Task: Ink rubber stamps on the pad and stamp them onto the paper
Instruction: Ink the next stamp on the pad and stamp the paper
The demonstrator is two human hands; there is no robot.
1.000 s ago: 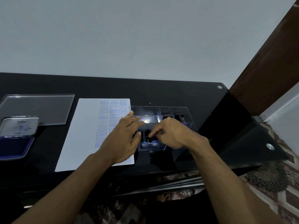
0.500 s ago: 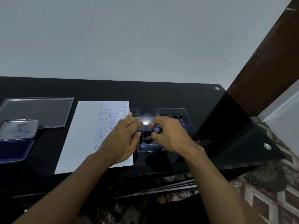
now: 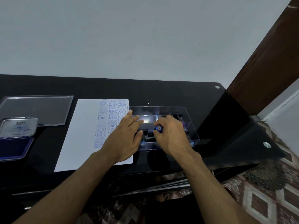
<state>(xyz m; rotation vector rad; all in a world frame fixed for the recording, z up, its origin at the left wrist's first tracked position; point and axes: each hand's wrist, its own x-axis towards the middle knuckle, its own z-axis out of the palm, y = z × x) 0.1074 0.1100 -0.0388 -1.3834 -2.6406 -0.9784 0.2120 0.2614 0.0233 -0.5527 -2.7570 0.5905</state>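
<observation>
Since half a second ago little has shifted: the right hand [image 3: 171,135] still pinches the blue-capped rubber stamp [image 3: 158,128] above the clear plastic compartment box [image 3: 191,126], a touch nearer the box's near wall, and the left hand [image 3: 125,138] stays where it was.

That right grip is grasping the stamp between thumb and fingertips, the round blue cap facing the camera, at the box's 8 o'clock part. More dark stamps with blue ends lie in the box under and beside the hands; how many cannot be told. The left grip is released, its fingers straight and spread, the palm over the right edge of the white sheet of paper [image 3: 84,130] and the fingertips touching the box's left wall.

Blue stamped words such as SAMPLE, AIR MAIL, FRAGILE and AMENDED fill the paper's right third. From the paper's middle, the open blue ink pad [image 3: 13,147] lies at 9 o'clock on the black glass desk [image 3: 161,92], its grey lid [image 3: 18,126] tipped up behind it. At 10 o'clock lies a flat clear plastic lid [image 3: 37,109], apart from the paper.
</observation>
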